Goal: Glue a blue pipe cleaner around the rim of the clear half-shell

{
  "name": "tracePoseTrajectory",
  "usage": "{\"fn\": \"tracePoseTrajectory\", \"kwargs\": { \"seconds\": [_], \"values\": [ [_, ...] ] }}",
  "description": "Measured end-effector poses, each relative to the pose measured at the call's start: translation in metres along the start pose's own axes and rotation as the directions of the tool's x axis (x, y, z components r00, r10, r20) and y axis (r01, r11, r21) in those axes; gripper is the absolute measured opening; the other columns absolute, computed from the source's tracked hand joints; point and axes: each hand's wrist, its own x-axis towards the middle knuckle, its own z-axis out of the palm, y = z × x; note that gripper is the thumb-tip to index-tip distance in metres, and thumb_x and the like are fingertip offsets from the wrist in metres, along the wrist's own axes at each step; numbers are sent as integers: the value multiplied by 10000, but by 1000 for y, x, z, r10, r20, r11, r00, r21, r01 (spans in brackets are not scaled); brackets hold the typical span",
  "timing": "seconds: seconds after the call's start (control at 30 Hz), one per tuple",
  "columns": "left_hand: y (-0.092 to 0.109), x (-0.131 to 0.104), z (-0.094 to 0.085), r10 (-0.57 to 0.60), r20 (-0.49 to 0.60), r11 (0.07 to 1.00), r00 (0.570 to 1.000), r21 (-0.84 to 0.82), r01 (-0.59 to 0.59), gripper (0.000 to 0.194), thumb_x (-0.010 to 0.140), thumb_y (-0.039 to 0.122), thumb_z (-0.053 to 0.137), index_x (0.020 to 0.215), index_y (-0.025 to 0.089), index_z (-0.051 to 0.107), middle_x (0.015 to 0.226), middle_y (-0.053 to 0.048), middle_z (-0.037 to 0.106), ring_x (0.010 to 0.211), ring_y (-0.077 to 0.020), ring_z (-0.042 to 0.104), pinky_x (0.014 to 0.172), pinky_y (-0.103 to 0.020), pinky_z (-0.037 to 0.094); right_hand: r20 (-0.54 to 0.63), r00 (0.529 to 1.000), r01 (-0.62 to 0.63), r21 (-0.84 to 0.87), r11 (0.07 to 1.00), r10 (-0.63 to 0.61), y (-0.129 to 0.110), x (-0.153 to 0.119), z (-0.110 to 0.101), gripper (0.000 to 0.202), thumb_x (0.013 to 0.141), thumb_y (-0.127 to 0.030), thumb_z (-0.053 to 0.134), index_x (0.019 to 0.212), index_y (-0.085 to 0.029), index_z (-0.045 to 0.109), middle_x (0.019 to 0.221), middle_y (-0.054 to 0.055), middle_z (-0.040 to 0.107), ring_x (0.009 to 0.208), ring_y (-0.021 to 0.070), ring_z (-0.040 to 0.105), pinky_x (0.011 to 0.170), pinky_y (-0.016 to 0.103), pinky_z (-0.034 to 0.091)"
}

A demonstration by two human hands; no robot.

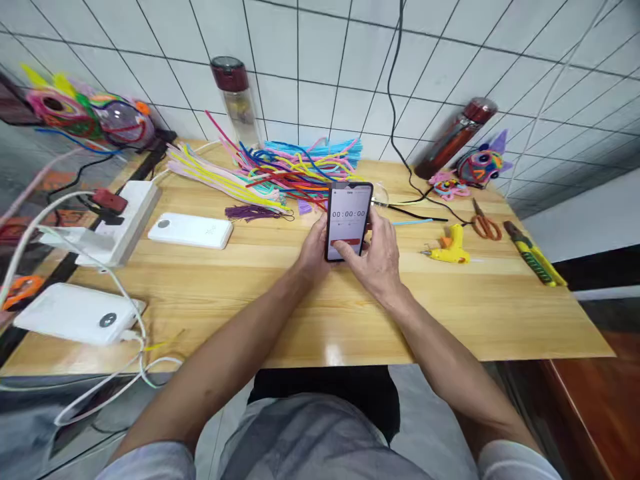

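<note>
A dark-framed smartphone (349, 230) is held upright above the middle of the table, its screen reading 00:00:00 over a red button. My left hand (315, 247) is closed around its left edge. On the other side my right hand (380, 257) grips the phone, with the thumb lying on the red button area. The fingers behind the phone are hidden. Just beyond it lies a heap of colourful pipe cleaners (295, 167), with a purple tassel (253, 212) at its near edge.
Two white power banks (190, 230) and a power strip (127, 220) with cables lie left. Right are a yellow glue gun (453, 247), orange-handled scissors (485, 223) and a yellow-green cutter (535, 257). Bottles (235, 100) and decorated figures (480, 165) stand along the tiled wall.
</note>
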Motion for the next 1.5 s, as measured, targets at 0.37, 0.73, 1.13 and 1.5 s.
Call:
{"fn": "tracePoseTrajectory", "kwargs": {
  "seconds": [0.37,0.73,1.13,1.5],
  "values": [
    [-5,-1,2,96,48,993,994,-71,-93,657,1143,551,364,1421,86,736,1318,-186,840,1414,-342,728,1267,-501,517,112,971,-214,33,976,210,-20,-5,10,1148,827,-577,870,1712,-131,291,1560,296,593,1448,478,570,1176,714,501],
    [-10,6,-2,154,71,987,986,-49,-151,568,1081,534,530,1342,94,777,1298,-169,850,1428,-341,716,1268,-487,511,196,937,-298,17,954,289,-32,9,-1,1046,827,-477,859,1693,-183,352,1498,236,663,1410,460,617,1118,668,558],
    [-11,7,-17,75,6,976,997,206,-75,705,1019,750,520,1384,201,768,1596,-162,693,1481,-401,649,1188,-546,551,34,951,-303,-111,946,309,6,45,-25,869,825,-495,801,1550,-172,446,1430,246,668,1370,455,636,1113,662,561],
    [-16,13,-29,38,37,953,999,299,-47,801,891,830,668,1334,176,797,1543,-216,716,1276,-387,732,954,-456,614,-249,841,-527,-178,831,480,112,221,-47,889,867,-434,812,1536,-5,414,1561,353,580,1450,410,566,1221,555,479]
  ]
}}
